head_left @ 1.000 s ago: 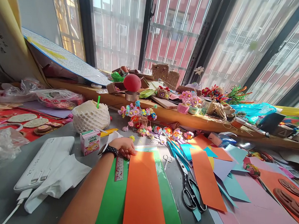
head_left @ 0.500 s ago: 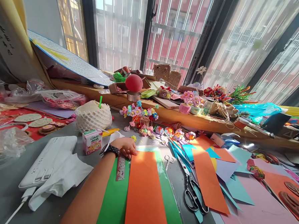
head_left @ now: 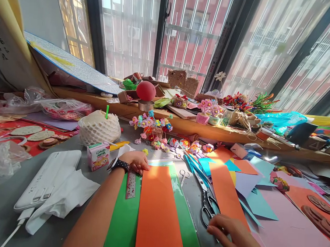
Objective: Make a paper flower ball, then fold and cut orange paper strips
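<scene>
A long orange paper strip (head_left: 160,208) lies on a green sheet (head_left: 121,224). My left hand (head_left: 136,162), with a dark watch on the wrist, has its fingers curled at the strip's top left corner, gripping that edge. My right hand (head_left: 229,232) is at the lower right, its thumb and fingers somewhat apart and holding nothing. Its fingertips are beside the handles of large scissors (head_left: 207,214) and cover part of them; whether they touch cannot be made out. Beneath my left hand lies a small printed ruler (head_left: 131,186), partly hidden. Small scissors (head_left: 183,177) rest right of the strip.
Another orange strip (head_left: 227,193) and pink paper (head_left: 295,226) lie to the right. On the left are a white power bank (head_left: 51,178), a tissue (head_left: 64,199), a drink carton (head_left: 97,156) and a net-wrapped coconut (head_left: 99,129). Crochet flowers (head_left: 151,124) stand behind.
My right hand has come into view from the lower right, close to the large scissors' handles. My left hand stays at the strip's corner. The whole view has shifted slightly.
</scene>
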Available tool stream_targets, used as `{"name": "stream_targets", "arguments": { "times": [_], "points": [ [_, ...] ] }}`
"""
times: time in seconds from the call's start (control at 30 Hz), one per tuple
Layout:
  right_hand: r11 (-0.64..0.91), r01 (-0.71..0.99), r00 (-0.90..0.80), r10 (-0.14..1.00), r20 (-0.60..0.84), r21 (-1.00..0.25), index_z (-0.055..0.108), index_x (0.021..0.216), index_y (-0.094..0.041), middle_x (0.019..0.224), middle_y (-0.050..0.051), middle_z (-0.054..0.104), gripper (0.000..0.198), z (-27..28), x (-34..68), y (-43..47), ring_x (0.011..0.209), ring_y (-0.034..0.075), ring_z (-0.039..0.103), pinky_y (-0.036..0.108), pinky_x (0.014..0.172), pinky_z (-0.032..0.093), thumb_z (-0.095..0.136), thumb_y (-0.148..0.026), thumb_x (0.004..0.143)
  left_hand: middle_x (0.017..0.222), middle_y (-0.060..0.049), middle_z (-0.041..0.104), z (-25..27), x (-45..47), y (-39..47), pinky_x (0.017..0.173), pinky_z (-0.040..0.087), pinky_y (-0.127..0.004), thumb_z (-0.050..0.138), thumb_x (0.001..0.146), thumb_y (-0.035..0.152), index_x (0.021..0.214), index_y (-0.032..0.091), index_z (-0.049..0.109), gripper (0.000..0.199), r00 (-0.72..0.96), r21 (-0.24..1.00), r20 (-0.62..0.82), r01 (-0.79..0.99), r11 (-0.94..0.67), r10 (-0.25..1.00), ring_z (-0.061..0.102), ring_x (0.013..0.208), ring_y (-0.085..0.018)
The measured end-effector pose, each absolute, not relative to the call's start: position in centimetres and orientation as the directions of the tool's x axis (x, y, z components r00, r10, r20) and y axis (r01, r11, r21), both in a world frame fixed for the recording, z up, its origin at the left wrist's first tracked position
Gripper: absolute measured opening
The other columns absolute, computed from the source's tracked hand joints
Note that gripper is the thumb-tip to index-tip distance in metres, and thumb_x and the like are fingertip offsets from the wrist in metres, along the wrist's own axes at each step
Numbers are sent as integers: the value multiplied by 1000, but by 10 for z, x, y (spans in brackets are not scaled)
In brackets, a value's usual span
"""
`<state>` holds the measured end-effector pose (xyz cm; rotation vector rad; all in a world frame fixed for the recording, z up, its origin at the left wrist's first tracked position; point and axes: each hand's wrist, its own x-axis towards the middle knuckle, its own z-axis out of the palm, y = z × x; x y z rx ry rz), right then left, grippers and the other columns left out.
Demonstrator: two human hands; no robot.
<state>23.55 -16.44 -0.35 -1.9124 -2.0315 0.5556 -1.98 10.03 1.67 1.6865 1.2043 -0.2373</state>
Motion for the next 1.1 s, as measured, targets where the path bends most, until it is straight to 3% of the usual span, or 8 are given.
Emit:
{"name": "stream_targets", "arguments": {
  "times": [0.1,0.2,0.33,0.5,0.8,1.1],
  "points": [
    [19,885,-20,1000,4,-465,54,63,-20,65,4,59,36,2,226,-124,59,16,54,26,52,38,35,-41,85,40,3,48,16,-20,101,49,39,-20,73,33,45,52,16,48,42,480,605,-641,796,8,598,57,59,-16],
    [135,876,-108,991,84,-462,54,60,-19,60,3,58,39,6,214,-95,57,15,52,25,52,33,35,-43,84,41,3,48,16,-20,101,49,39,-20,72,34,43,50,16,48,40,478,604,-639,797,10,602,57,57,-15],
    [147,808,-39,980,196,-571,53,57,-18,55,2,58,43,-5,209,-69,54,14,53,23,51,33,31,-42,86,43,1,53,16,-20,101,50,41,-20,73,34,44,50,15,48,41,467,591,-647,806,10,603,55,53,-13],
    [93,730,54,980,192,-677,53,56,-18,49,0,54,45,-26,215,-56,48,13,51,23,49,34,32,-45,84,44,1,55,17,-20,101,50,42,-21,73,33,46,51,16,49,43,462,581,-654,814,7,599,54,50,-12],
    [55,722,125,970,209,-689,51,53,-19,42,-1,48,47,-43,221,-56,43,13,46,24,45,31,31,-49,83,42,1,52,16,-21,100,49,42,-20,73,36,45,53,16,50,40,464,591,-647,806,14,606,56,54,-15],
    [102,734,59,975,212,-672,54,52,-18,42,-1,45,47,-35,228,-40,42,13,43,24,47,31,33,-47,83,44,0,55,19,-21,99,49,41,-20,73,36,47,53,15,50,42,467,584,-655,812,6,594,54,51,-13]
  ]
}}
